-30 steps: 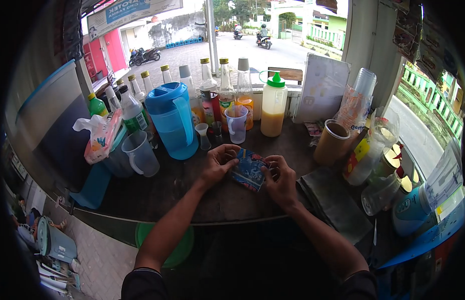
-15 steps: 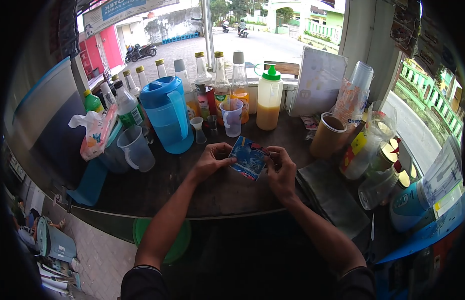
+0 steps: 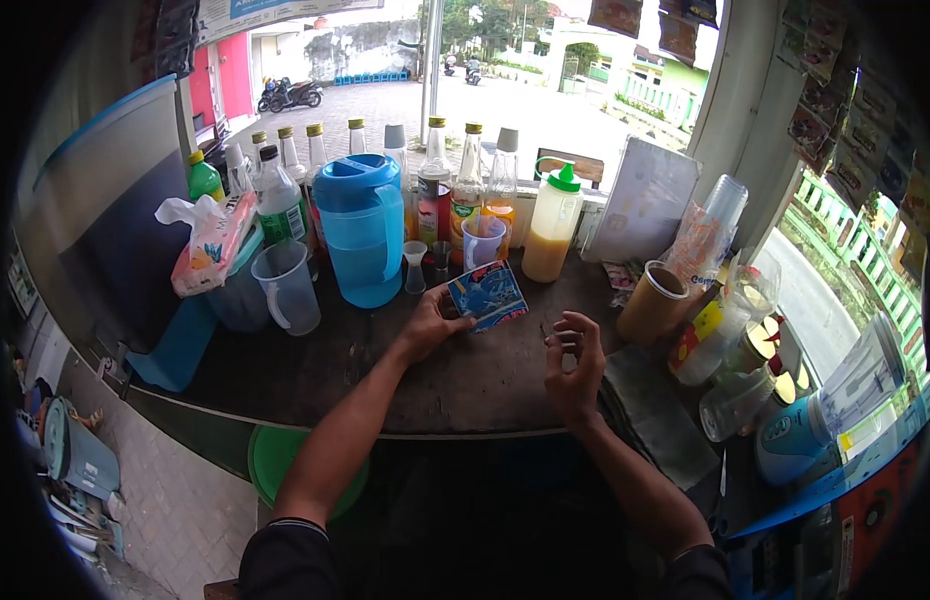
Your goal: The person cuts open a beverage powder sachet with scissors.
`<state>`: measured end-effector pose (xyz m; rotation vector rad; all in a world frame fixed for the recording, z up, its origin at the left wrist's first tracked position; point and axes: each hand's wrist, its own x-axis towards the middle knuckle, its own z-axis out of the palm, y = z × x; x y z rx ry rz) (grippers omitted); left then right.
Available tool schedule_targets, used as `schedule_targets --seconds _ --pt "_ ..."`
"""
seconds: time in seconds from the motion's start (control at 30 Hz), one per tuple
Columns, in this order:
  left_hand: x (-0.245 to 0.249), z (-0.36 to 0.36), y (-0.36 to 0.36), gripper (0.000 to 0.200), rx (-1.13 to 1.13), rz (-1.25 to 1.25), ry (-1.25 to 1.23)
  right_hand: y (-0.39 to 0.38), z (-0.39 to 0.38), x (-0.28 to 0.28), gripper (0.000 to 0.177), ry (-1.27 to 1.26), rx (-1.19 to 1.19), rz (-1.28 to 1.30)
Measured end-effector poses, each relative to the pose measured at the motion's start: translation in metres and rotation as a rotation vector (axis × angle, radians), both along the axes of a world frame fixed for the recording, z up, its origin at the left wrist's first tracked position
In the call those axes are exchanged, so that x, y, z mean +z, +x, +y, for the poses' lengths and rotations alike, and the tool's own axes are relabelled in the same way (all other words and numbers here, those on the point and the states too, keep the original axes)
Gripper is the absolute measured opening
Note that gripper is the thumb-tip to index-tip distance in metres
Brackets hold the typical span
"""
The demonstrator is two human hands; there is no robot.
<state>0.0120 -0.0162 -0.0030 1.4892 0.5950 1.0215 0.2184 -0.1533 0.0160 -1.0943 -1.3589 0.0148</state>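
My left hand (image 3: 432, 327) pinches a small blue sachet (image 3: 487, 296) with red print by its left side, thumb in front. The sachet is tilted above the dark counter. My right hand (image 3: 575, 365) is apart from it, to the right, with its fingers loosely curled and spaced; I see nothing clear in them. Just behind the sachet stands a clear plastic measuring cup (image 3: 482, 243). A double-ended jigger-shaped cup (image 3: 415, 267) and a small dark glass (image 3: 441, 262) stand left of it.
A blue lidded pitcher (image 3: 360, 235), a clear jug (image 3: 287, 290) and a tissue pack (image 3: 213, 243) stand left. Several syrup bottles line the back, beside a green-capped squeeze bottle (image 3: 552, 225). A brown container (image 3: 653, 300), a folded dark cloth (image 3: 657, 415), jars and a blender (image 3: 793, 435) are right.
My right hand has let go of the sachet and moved right and slightly down. My left hand still holds the sachet. The camera view has shifted a little.
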Motion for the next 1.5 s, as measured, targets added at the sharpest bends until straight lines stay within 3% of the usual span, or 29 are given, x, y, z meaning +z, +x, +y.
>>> schedule_targets --seconds 0.1,0.17,0.27,0.37,0.43,0.57,0.67,0.83,0.9,0.97,1.07,1.13,1.2,1.5 --pt "0.000 0.002 0.002 0.048 0.046 0.045 0.002 0.002 -0.027 0.039 0.029 0.000 -0.008 -0.065" --pt "0.005 -0.002 0.002 0.046 0.034 0.004 0.007 0.015 -0.054 0.086 0.020 -0.337 -0.083 -0.230" --pt "0.005 -0.002 0.003 0.041 0.017 -0.028 0.032 0.059 -0.101 0.126 0.016 -0.757 -0.364 -0.730" --pt "0.001 0.002 0.004 0.032 0.012 -0.007 0.048 0.101 -0.151 0.127 0.015 -1.199 -0.621 -0.892" --pt "0.000 0.002 0.004 0.027 0.031 0.005 0.064 0.132 -0.182 0.104 0.013 -1.349 -0.673 -0.933" --pt "0.001 0.000 0.005 0.030 0.005 -0.016 0.051 0.151 -0.235 0.065 0.021 -1.546 -0.575 -0.888" --pt "0.003 -0.003 0.007 0.037 0.082 -0.011 0.080 0.131 -0.258 0.046 0.042 -1.599 -0.691 -0.806" --pt "-0.001 -0.001 0.005 0.036 0.068 -0.051 -0.005 0.108 -0.266 0.038 0.050 -1.635 -0.869 -0.883" --pt "-0.004 -0.002 0.009 0.036 0.101 -0.106 0.019 0.118 -0.273 0.035 0.053 -1.562 -0.928 -0.764" --pt "-0.003 -0.003 0.010 0.035 0.129 -0.167 0.044 0.126 -0.278 0.031 0.054 -1.594 -0.906 -0.766" --pt "-0.001 0.001 0.005 0.029 0.001 -0.067 0.059 0.123 -0.279 0.038 0.061 -1.656 -0.879 -0.795" --pt "-0.004 0.003 0.006 0.023 -0.047 0.026 0.217 0.122 -0.278 0.038 0.067 -1.696 -0.866 -0.815" --pt "-0.002 -0.002 0.006 0.025 -0.038 0.037 0.183 0.125 -0.277 0.036 0.081 -1.643 -0.962 -0.723" --pt "0.006 -0.009 0.005 0.031 -0.013 0.039 0.166 0.128 -0.292 0.047 0.090 -1.713 -0.832 -0.660"
